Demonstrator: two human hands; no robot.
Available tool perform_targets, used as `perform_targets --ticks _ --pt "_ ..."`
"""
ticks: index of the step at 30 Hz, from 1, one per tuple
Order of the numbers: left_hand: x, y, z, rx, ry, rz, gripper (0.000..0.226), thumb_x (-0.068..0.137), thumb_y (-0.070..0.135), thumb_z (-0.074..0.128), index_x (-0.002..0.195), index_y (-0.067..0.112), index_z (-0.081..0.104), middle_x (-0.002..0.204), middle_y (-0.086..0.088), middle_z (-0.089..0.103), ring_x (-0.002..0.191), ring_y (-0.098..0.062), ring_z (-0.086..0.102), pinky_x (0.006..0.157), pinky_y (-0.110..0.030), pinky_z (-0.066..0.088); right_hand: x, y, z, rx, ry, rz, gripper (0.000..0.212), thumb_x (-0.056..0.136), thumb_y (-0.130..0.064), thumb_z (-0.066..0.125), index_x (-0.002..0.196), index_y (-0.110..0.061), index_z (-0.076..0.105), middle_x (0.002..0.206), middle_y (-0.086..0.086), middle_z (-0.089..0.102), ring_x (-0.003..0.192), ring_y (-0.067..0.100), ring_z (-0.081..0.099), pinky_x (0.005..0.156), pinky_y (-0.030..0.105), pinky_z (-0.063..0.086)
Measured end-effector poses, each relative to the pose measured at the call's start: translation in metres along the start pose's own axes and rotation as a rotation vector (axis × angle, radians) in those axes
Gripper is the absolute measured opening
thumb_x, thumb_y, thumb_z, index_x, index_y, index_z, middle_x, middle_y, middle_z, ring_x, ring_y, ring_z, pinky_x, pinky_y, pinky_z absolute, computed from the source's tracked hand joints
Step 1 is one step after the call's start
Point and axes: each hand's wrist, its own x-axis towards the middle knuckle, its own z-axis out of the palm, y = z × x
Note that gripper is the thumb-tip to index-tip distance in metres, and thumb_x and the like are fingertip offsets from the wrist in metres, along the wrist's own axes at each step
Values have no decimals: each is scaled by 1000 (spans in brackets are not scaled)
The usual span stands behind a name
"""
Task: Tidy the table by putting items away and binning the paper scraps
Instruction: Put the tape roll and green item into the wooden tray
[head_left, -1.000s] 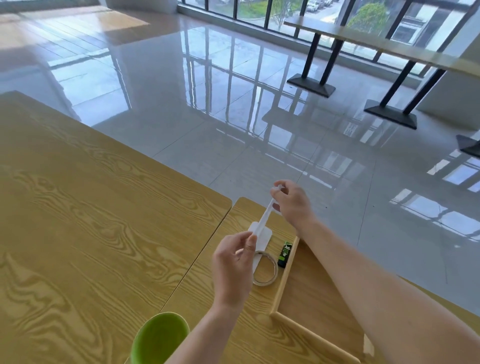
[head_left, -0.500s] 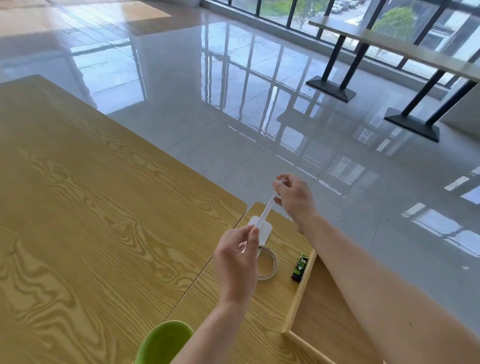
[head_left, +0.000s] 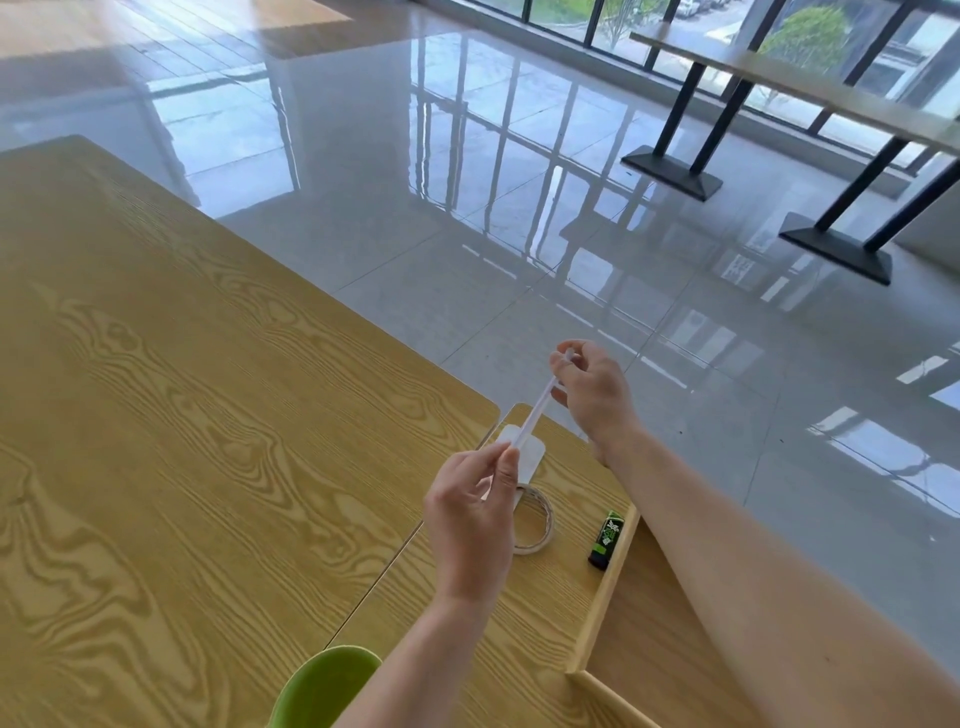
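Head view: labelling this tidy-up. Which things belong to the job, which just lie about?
Job: thin white paper strip, pinched by left hand and right hand; pale tape roll; green-black glue stick; wooden tray.
Lying about: long black-legged window table.

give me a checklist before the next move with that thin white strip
1. Left hand pinches near end of thin white strip: ok.
2. Right hand pinches far end: ok.
3. Strip lifted off the wooden table: ok.
4. Strip free of the white paper piece below: cannot tell.
5. Pale tape roll and green-black tube put away: not ok.
6. Green round container open to receive scraps: cannot tell.
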Motion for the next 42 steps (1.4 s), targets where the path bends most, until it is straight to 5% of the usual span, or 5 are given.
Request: perform_targets --ticks 17,27,31,36,42 --pt "-34 -12 -21 117 90 -109 14 86 19 70 92 30 64 80 6 66 78 -8 63 66 -20 52 -24 24 -44 10 33 94 45 95 -37 60 133 -12 55 110 -3 63 98 16 65 88 37 58" --pt "-56 -56 11 845 -685 262 28 92 22 58 119 21 61 110 4 56 103 -13 51 84 -26 48 -70 99 -76 -912 -272 -22 47 83 -35 76 122 -13 63 118 3 65 110 20 60 93 33 51" --pt "-40 -60 31 1078 -771 339 13 88 8 53 93 14 64 92 -3 59 90 -20 54 72 -32 52 -74 111 -73 -1174 -401 -109 37 79 -45 76 92 -18 55 97 1 54 96 21 50 81 31 47" --pt "-34 -82 45 1286 -899 351 8 89 7 57 93 12 61 92 -6 59 115 -26 50 97 -36 45 -71 127 -67 -1365 -442 -185 50 77 -51 76 105 -12 62 102 6 57 97 24 46 84 35 47" --pt "-30 -92 47 1307 -902 321 19 84 -4 53 86 14 60 85 -3 57 98 -24 54 82 -31 43 -66 137 -62 -1387 -440 -186 53 75 -50 78 108 -12 63 103 7 59 98 25 47 85 36 45"
